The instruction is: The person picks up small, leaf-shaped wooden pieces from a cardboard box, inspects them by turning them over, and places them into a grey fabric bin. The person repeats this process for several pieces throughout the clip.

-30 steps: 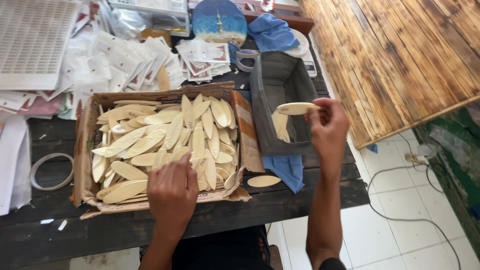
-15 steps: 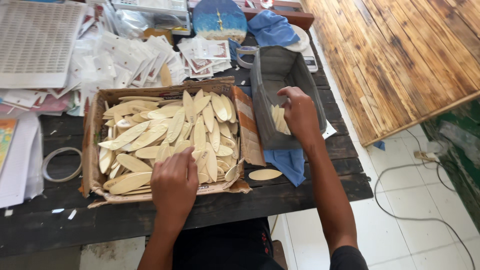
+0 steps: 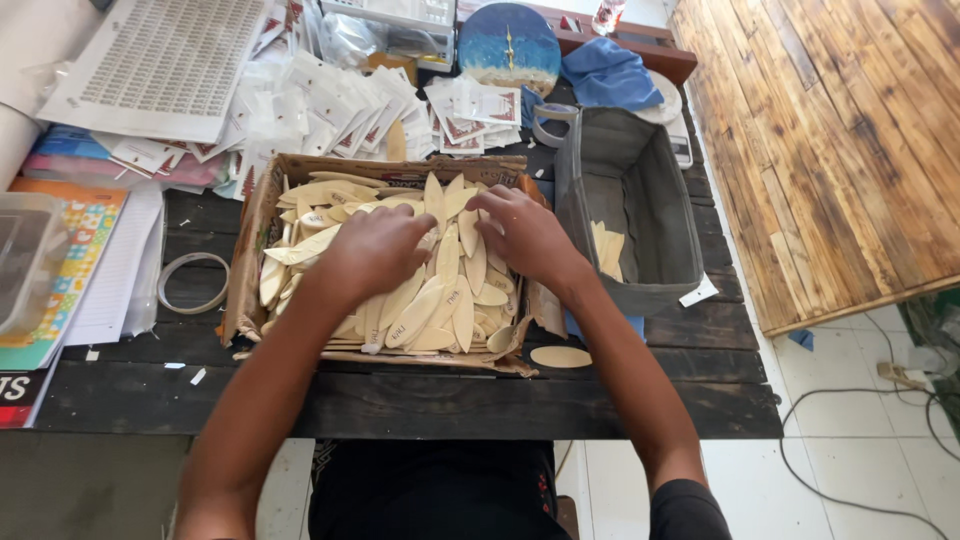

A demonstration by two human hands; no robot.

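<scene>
Fingertips [image 3: 425,228] hidden among wood ovals [image 3: 440,300].

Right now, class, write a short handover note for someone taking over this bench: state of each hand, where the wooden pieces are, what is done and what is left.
Left hand: palm down on the pile of oval wooden pieces in the cardboard box; whether its fingers grip any piece cannot be seen.
Right hand: also in the box, fingers spread over the pieces; no clear grip visible.
Grey bin stands right of the box, with a few pieces in its bottom.
One piece lies loose on the dark table near the box's front corner.
Done: a few pieces are in the bin.
Left: the box is mostly full.
</scene>
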